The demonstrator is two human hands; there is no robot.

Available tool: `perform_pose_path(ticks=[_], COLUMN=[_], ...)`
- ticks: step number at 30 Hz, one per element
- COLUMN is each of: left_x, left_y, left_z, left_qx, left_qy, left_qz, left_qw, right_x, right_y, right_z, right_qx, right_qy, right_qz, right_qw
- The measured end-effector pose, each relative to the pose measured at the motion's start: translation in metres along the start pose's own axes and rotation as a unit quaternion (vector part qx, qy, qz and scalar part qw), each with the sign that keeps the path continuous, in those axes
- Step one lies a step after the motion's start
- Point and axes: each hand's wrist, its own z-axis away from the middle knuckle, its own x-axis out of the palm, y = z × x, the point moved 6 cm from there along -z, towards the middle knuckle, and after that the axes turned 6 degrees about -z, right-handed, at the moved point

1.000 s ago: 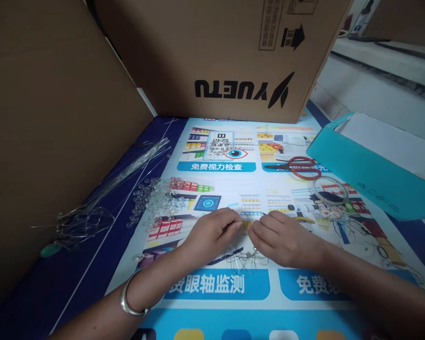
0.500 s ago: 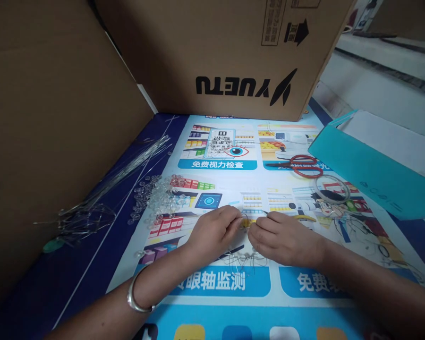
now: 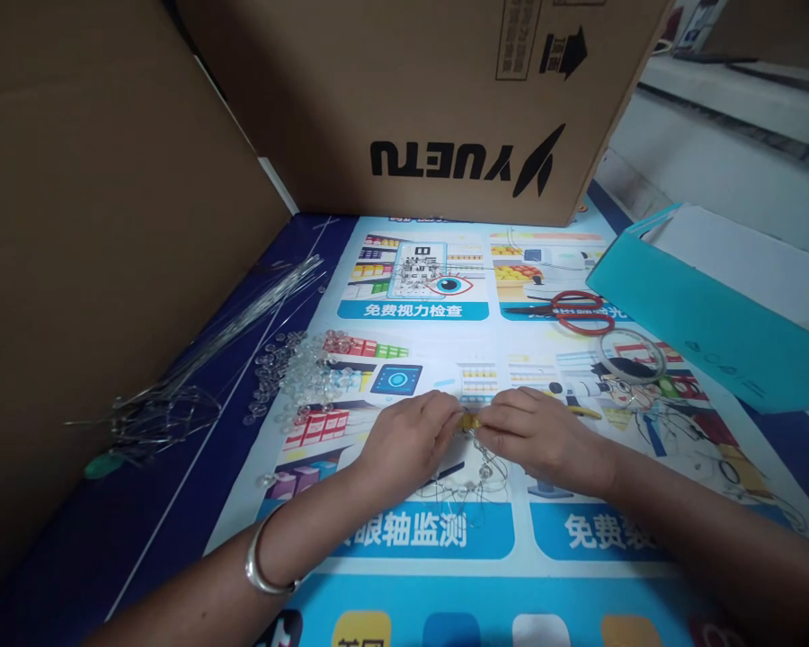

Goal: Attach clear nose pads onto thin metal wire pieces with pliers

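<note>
Head view: left hand (image 3: 411,436) and right hand (image 3: 536,436) meet at mat centre, fingertips of both pinched on small yellow piece (image 3: 470,421) with thin wire. Finished-looking wire pieces (image 3: 468,490) lie just near of hands, only a few. Far left, pile of clear beads (image 3: 297,377) and wire bundle (image 3: 195,377) remain large. Judgement: early stage, most stock unused. Red scissors (image 3: 576,313) far right, untouched.

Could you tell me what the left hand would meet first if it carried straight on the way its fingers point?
Most likely the right hand: the left hand points right at it, only a small yellow piece between.
</note>
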Motion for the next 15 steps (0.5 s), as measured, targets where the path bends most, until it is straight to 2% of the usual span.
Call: perform_pose_path(ticks=[10,15], left_x=[0.005,0.005], left_y=[0.004,0.008], left_z=[0.003,0.000], left_qx=[0.020,0.031], left_qy=[-0.006,-0.028], left_qz=[-0.035,-0.047], left_qw=[0.999,0.998], right_x=[-0.001,0.002], right_y=[-0.010,0.001], right_z=[0.001,0.001], right_qx=[-0.042,0.016], right_qy=[-0.009,0.044], right_qz=[0.002,-0.040], right_qw=[0.999,0.998])
